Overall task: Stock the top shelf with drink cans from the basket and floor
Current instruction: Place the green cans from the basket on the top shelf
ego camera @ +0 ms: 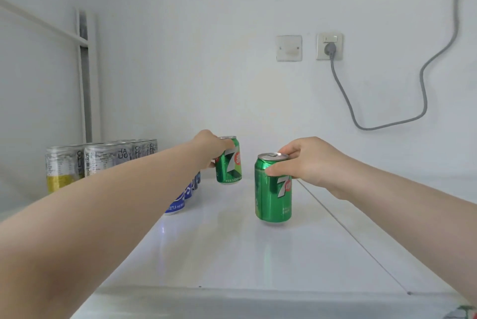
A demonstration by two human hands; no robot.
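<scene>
Now my left hand [210,147] grips the far green can [229,161] at frame centre; my right hand [307,161] grips the nearer green can [273,189], both upright on the white shelf [232,254].

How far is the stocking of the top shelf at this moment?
Done: silver cans and blue cans stand in rows at the left of the shelf. In hand: the left hand grips the far green can, the right hand grips the near green can. Left: both need releasing; further stock is not in view.
</scene>
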